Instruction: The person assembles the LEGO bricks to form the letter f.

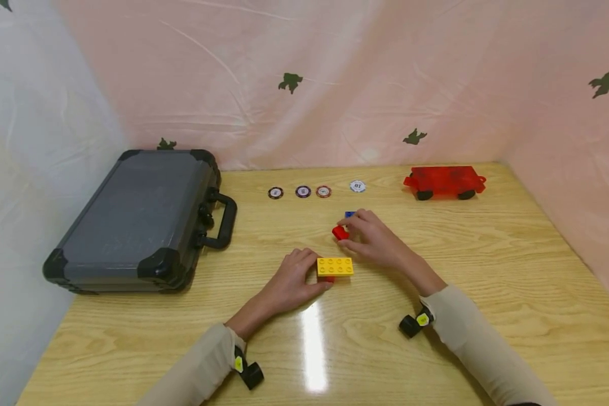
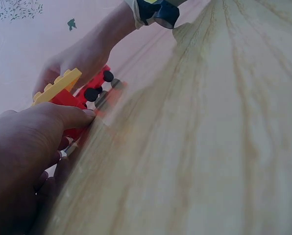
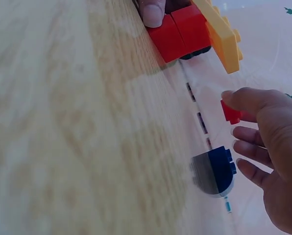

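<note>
My left hand (image 1: pixel 290 286) grips a small stack on the table, its thumb at the near side and its fingers behind. On top of the stack lies a yellow eight-stud toy brick (image 1: pixel 335 266), sticking out past the red bricks (image 3: pixel 178 36) under it. Farther forward, my right hand (image 1: pixel 374 239) pinches a small red toy brick (image 1: pixel 340 233) between thumb and forefinger, held above the tabletop in the right wrist view. Just beyond those fingers stands a blue toy brick (image 3: pixel 222 169) with a rounded lower edge, partly covered by the hand in the head view.
A grey case (image 1: pixel 132 214) with a black handle (image 1: pixel 226 221) lies at the left. Several poker chips, among them a white one (image 1: pixel 357 186), form a row near the back wall. A red toy wagon (image 1: pixel 446 180) with black wheels stands at the back right.
</note>
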`<state>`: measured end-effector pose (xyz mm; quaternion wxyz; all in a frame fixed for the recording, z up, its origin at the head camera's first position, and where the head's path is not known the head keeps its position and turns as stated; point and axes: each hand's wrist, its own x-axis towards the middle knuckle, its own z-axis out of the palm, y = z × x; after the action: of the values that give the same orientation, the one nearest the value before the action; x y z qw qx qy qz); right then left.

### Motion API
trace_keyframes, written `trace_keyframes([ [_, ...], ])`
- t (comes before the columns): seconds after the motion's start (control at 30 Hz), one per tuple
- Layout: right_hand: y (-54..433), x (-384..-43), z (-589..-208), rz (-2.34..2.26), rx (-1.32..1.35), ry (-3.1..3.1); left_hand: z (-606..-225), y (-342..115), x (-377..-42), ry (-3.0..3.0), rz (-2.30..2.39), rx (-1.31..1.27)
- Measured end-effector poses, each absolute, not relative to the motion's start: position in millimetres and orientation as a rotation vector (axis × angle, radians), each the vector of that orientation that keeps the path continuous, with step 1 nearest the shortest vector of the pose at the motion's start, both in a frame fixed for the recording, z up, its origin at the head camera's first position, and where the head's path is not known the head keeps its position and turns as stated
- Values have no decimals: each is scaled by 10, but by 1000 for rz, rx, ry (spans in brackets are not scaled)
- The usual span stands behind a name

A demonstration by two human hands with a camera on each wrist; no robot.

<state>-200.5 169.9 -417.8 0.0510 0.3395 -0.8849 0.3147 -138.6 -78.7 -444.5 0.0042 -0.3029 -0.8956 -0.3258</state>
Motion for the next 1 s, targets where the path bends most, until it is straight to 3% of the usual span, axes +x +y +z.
trace_keyframes([
  [0.53, 1715, -1765, -4030, 1159, 1033, -2547, -4441, -799, -1379, -2810, -1043, -945],
  [1.0, 1600, -1584, -4037, 1162, 1201, -2357, -4454, -796, -1382, -2766, -1060, -965],
])
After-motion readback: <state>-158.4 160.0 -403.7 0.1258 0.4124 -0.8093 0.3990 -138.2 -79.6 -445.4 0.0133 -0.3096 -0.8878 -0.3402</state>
